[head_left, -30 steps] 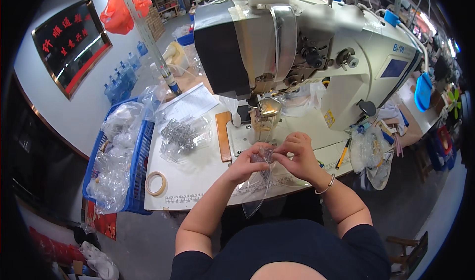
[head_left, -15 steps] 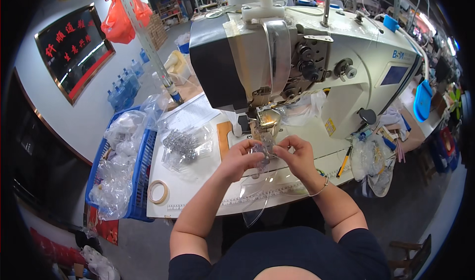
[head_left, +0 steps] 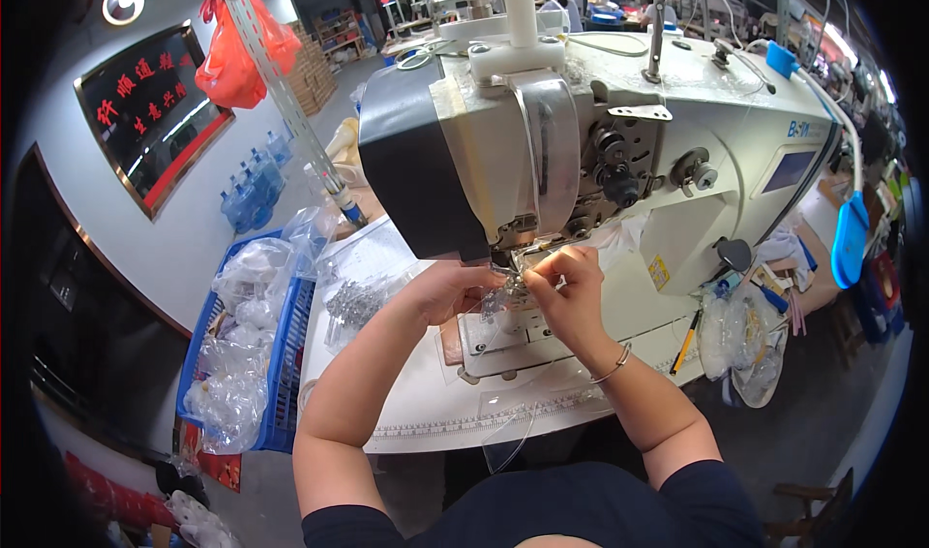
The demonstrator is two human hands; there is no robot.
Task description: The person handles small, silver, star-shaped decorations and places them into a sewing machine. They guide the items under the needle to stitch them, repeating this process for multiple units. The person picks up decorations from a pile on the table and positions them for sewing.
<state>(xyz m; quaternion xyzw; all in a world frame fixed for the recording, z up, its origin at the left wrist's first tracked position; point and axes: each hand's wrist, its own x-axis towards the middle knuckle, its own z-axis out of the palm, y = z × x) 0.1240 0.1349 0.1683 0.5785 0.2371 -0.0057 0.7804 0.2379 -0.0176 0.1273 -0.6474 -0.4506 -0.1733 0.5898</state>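
My left hand (head_left: 447,293) is closed on a small clear and silvery plastic piece (head_left: 494,302), close below the needle area of a white sewing machine (head_left: 619,64). Just right of it, my right hand (head_left: 569,287) pinches finger and thumb together at the machine's presser foot. What sits between those fingertips is too small to make out. A metal needle plate (head_left: 484,335) shows under the hands. Left of my left wrist lies a pile of small silvery pieces (head_left: 355,302) on clear plastic, partly covered by my arm.
A blue basket (head_left: 284,374) filled with clear plastic bags stands left of the white table (head_left: 416,422). A ruler strip (head_left: 464,420) runs along its front edge, and a clear plastic sheet (head_left: 508,432) hangs over it. An orange pen (head_left: 687,343) and plastic bags (head_left: 740,330) lie at right.
Both hands have moved up and away from me, from in front of the needle to right at the presser foot. The plastic piece has gone with them. The view has shifted slightly.
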